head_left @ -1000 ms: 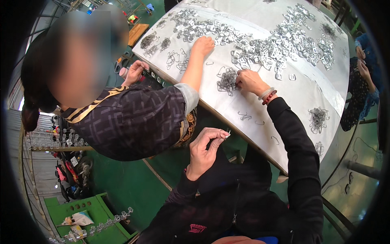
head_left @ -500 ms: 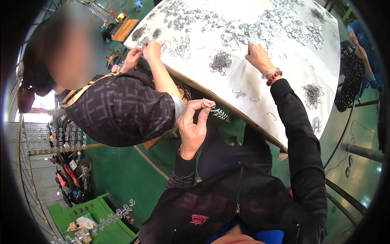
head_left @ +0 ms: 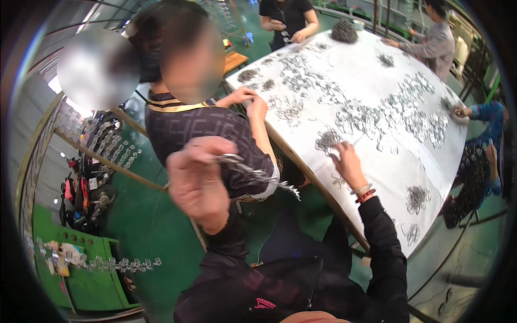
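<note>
My left hand [head_left: 199,180] is raised off the table's near left side, beside a seated co-worker. Its fingers pinch the end of a linked string of shiny metal pieces [head_left: 254,173], which trails to the right and downward, partly blurred. My right hand [head_left: 347,164] reaches over the white tabletop with thumb and fingers apart. Its fingertips touch the edge of a small dark pile of bent wire hooks [head_left: 327,140]. A few loose wire hooks [head_left: 338,182] lie near that wrist. Beyond spreads a wide scatter of flat silvery metal pieces [head_left: 371,110].
More wire hook piles sit on the white table [head_left: 377,177], one [head_left: 417,199] near its right edge. A large dark heap [head_left: 344,31] stands at the far end. Co-workers surround the table, one close on my left [head_left: 210,145]. A green bench [head_left: 81,269] stands lower left.
My left hand has risen and moved left with the metal string, which now stretches out. My right hand has gone from the silvery pieces to the wire hook pile. The view has shifted.
</note>
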`<state>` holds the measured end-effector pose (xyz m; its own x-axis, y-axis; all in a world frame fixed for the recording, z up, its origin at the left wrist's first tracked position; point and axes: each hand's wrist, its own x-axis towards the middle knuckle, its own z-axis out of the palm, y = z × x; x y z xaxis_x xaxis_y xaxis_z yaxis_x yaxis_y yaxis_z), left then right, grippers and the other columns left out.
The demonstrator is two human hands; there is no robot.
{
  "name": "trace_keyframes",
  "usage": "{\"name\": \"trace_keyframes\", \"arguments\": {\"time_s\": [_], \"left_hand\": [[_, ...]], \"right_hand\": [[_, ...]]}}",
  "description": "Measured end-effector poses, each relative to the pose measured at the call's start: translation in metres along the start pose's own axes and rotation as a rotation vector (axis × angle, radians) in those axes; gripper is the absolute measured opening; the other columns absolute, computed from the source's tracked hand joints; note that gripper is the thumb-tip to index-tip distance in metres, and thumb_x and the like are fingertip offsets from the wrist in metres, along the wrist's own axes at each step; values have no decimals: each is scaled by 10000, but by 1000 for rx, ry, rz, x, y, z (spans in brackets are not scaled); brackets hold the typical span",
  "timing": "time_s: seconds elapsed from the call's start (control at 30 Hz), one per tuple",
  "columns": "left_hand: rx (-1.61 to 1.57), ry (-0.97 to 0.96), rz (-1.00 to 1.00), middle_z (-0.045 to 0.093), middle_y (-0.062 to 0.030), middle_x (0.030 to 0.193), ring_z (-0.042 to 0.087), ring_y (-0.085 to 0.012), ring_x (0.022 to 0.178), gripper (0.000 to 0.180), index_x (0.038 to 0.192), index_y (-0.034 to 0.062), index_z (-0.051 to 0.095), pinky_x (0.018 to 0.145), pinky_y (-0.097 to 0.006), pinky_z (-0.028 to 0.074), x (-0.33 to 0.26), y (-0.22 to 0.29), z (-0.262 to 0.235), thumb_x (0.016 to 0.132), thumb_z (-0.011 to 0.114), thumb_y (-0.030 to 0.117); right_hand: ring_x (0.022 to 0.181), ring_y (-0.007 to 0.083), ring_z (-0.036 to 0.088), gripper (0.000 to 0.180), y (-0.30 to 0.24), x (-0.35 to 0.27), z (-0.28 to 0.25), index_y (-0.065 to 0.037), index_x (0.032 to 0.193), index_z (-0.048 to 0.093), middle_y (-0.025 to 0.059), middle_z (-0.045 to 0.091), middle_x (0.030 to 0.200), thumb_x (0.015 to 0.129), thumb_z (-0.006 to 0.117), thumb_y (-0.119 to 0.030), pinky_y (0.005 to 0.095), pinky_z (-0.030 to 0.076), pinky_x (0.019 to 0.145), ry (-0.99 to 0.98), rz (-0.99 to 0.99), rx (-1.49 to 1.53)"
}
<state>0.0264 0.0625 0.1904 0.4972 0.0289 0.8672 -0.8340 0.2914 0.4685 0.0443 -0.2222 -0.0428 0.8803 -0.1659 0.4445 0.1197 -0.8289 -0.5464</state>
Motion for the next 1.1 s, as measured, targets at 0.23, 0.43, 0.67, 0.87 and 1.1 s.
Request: {"name": "trace_keyframes", "arguments": {"time_s": [0.23, 0.43, 0.67, 0.87, 1.1], "left_hand": [[432, 123, 312, 665, -157, 988, 650, -187, 889, 118, 1070, -19, 532, 835, -298, 505, 62, 96, -62, 960, 529, 25], [682, 285, 252, 624, -36, 943, 589, -75, 835, 90, 1031, -8, 564, 755, -216, 469, 59, 173, -115, 965, 567, 54], [898, 555, 245, 642, -37, 919, 617, -104, 763, 205, 1054, -13, 627, 699, -261, 545, 55, 257, -179, 958, 608, 167], [1116, 795, 204, 629, -11, 883, 594, -83, 749, 208, 1067, 4, 652, 652, -255, 552, 69, 335, -238, 959, 592, 171], [1275, 887, 150, 647, -29, 865, 602, -106, 707, 220, 1038, -6, 662, 603, -259, 535, 95, 376, -296, 953, 577, 178]], "right_hand": [[847, 414, 585, 118, -56, -7, 84, -5, 919, 626, 211, 595, 856, 812, 578, -19, 472, 486, 768, -357, -282, 343], [870, 380, 612, 202, -4, -11, 180, -19, 853, 671, 204, 658, 875, 695, 678, -145, 443, 494, 840, -510, -727, 41], [816, 388, 676, 118, 43, -14, 196, -11, 810, 718, 207, 688, 817, 742, 656, -85, 453, 549, 726, -757, -454, 16], [782, 323, 706, 148, 25, -11, 185, -15, 827, 737, 203, 697, 818, 765, 635, -102, 386, 562, 709, -728, -401, 132], [732, 293, 717, 122, 28, -16, 184, 1, 821, 738, 188, 705, 769, 746, 656, -49, 363, 561, 679, -661, -279, 237]]}}
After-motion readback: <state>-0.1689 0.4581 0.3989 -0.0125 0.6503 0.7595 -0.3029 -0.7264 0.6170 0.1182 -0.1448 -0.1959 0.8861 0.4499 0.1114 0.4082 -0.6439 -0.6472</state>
